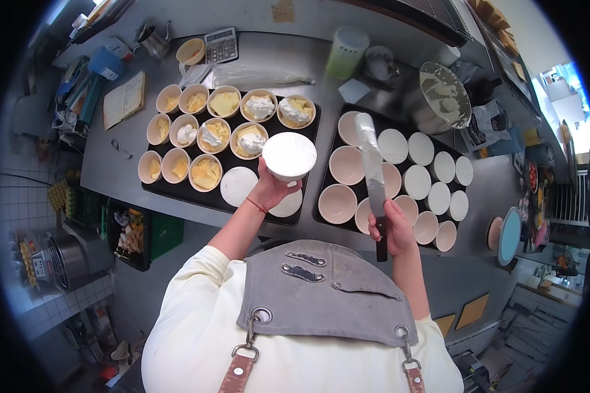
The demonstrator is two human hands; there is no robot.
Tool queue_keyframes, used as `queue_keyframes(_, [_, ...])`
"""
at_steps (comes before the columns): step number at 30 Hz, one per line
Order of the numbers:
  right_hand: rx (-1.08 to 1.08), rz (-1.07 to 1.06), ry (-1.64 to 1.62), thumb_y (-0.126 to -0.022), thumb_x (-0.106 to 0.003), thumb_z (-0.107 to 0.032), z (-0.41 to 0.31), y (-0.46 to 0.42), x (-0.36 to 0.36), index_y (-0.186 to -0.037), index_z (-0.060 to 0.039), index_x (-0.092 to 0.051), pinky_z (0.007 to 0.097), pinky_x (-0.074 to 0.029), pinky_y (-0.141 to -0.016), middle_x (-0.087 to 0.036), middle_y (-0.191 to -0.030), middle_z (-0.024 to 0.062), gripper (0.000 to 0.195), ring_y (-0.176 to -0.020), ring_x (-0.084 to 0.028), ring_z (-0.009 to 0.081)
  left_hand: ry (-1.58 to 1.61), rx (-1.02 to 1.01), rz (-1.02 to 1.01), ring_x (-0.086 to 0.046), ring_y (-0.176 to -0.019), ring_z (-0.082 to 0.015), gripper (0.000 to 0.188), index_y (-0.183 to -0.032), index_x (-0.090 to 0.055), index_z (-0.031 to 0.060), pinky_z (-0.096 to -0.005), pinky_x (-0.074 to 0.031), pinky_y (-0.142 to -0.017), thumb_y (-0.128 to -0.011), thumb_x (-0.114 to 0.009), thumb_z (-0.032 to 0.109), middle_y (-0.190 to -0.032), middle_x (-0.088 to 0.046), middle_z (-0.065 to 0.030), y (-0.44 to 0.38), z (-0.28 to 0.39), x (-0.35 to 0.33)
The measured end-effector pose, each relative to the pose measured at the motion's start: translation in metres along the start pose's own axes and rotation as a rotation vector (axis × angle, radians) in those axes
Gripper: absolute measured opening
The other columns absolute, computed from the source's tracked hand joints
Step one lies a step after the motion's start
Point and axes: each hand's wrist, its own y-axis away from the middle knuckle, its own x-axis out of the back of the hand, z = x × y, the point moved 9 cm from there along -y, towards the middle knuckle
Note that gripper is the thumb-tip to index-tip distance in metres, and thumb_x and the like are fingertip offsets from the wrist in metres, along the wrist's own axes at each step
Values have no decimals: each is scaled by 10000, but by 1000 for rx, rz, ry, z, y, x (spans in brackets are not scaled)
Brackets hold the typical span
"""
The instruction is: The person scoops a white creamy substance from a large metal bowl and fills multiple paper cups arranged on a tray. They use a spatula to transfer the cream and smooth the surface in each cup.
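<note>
My left hand (274, 190) holds a paper cup (289, 156) whose white cream top is smoothed level with the rim. An icing spatula (371, 162), its blade smeared with cream, stands upright in my right hand (394, 227), gripped by its dark handle. Beneath my left hand lies a black baking tray (270, 206) with rows of cups. Several hold yellow cake pieces (205, 174); others carry dollops of white cream (250, 142) on top. One cup with a flat white top (239, 186) stands at the tray's near edge, left of my wrist.
A second black tray (368, 110) holds empty pink cups (346, 165) and white-topped cups (417, 182). Behind it a steel mixing bowl (423, 110) contains cream. A clear piping bag (255, 76), a calculator (221, 45) and an open notebook (124, 100) lie along the steel table.
</note>
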Motion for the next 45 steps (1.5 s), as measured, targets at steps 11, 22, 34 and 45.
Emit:
queue_keyframes(11, [40,21,-28,-1065,-397,-319,-4,12,16,-1123,-98,-503,272,-399,-459,-608,-787,112,252,-517,-529,171,-132,-83,272,-433,-1336,-344,719,-1470,-314,103,-555,-404,-1084,-924,-590,481,-1468,-395,-157,-50,-4,55])
queue_keyframes(22, [93,41,-71,-1053,-442,-297,-9,19,25,-1189,-65,-531,276,-398,-475,-619,-783,99,283,-551,-543,167,43,8,413,-302,-1410,-457,574,-1462,-266,-32,-673,-176,-1146,-953,-380,207,-1530,-304,-222,-59,-9,84])
queue_keyframes(34, [78,11,-33,-1051,-453,-290,-6,9,21,-1249,-58,-535,274,-406,-486,-626,-783,95,316,-555,-544,162,-548,-125,534,-405,-1374,-237,532,-1398,-433,-14,-467,-210,-1182,-1002,-537,326,-1495,-414,-142,7,53,-4])
queue_keyframes(45, [128,28,-68,-1051,-447,-265,-24,15,31,-1270,-48,-528,279,-407,-494,-625,-785,105,319,-565,-547,170,-518,-170,1029,-651,-989,-183,234,-1147,-668,86,-278,-531,-781,-931,-592,136,-1052,-672,-62,-128,79,113])
